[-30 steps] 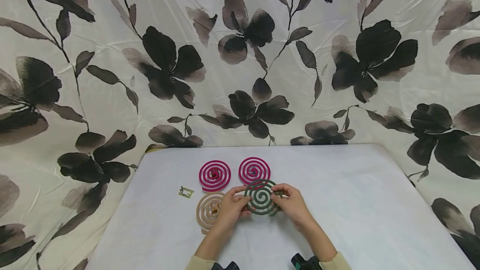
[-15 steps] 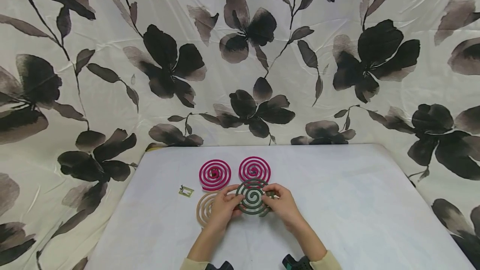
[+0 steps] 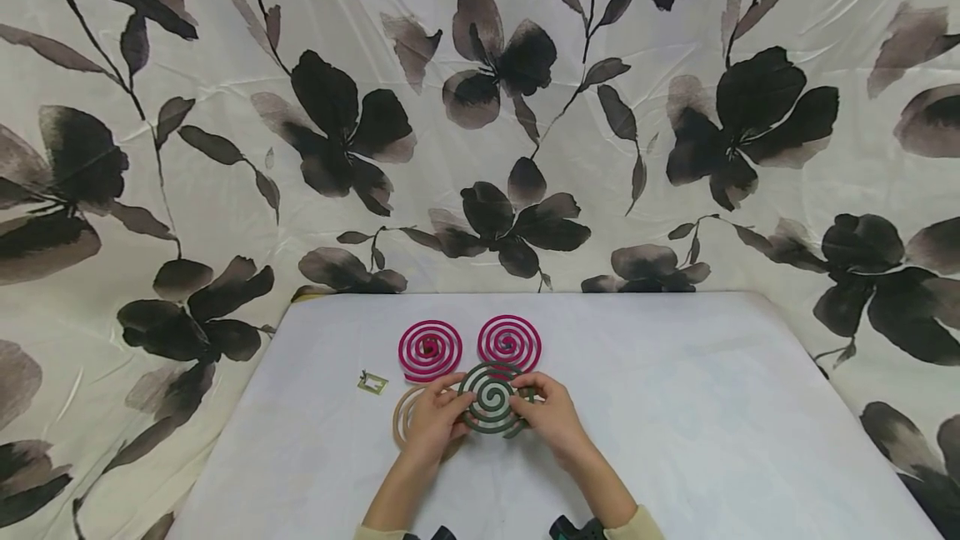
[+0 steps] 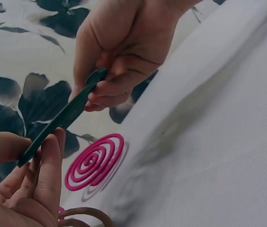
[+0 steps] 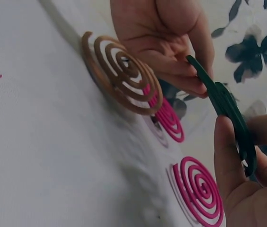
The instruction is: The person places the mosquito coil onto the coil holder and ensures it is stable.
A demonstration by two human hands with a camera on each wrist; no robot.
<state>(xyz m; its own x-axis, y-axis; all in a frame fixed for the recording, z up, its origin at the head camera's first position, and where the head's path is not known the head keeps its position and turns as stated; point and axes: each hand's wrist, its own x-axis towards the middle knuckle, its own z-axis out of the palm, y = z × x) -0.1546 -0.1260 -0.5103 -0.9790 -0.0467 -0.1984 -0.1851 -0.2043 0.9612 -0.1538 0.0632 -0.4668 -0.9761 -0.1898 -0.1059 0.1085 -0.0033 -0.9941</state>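
Above the white table, both hands hold a dark green mosquito coil [image 3: 492, 397] upright, its spiral face showing in the head view. My left hand [image 3: 435, 419] pinches its left edge between thumb and fingers. My right hand [image 3: 553, 415] grips the opposite edge. Seen edge-on in the right wrist view, the green coil [image 5: 228, 111] shows two layers close together near the right hand. A tan mosquito coil [image 5: 88, 59] lies on the table, partly hidden behind the left hand in the head view. Two pink mosquito coils [image 3: 430, 350] [image 3: 509, 342] lie farther back.
A small gold-coloured metal stand [image 3: 372, 382] lies left of the coils. The white-covered table [image 3: 697, 423] ends at the back against a floral cloth [image 3: 637, 215]. Black wrist devices [image 3: 576, 528] show at the bottom edge of the head view.
Both hands have moved left together with the green mosquito coil, and the left hand covers more of the tan one. The grip looks the same; the coils on the table stay put.
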